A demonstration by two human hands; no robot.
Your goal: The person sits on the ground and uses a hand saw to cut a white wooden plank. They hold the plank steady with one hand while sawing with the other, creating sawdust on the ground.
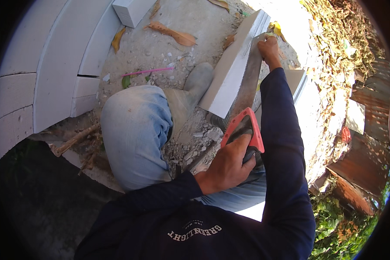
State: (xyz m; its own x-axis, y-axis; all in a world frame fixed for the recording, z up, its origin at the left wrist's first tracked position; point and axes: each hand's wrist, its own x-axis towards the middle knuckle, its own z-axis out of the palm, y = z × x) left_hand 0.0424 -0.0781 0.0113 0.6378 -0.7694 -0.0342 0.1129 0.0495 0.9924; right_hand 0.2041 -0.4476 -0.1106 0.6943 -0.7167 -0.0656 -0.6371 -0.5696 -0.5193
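Observation:
My left hand (227, 169) is closed round the red-and-black handle of a hand saw (235, 126), low in the middle of the view. The toothed grey blade (249, 80) runs up along the right side of a long pale block (227, 71). My right hand (271, 52), at the end of my stretched arm, has its bent fingers pinched at the blade's far end, close to the block's top corner. A small yellowish thing by those fingertips is too small to make out. The block lies tilted beside my grey boot (197, 82).
White blocks (58, 65) form a stack at the left, with another block (125, 8) at the top. Rubble, dry leaves (177, 37) and a pink straw (148, 70) lie on the pale ground. Another pale piece (294, 80) is behind my right arm. Rusty sheets (359, 164) and plants lie at the right.

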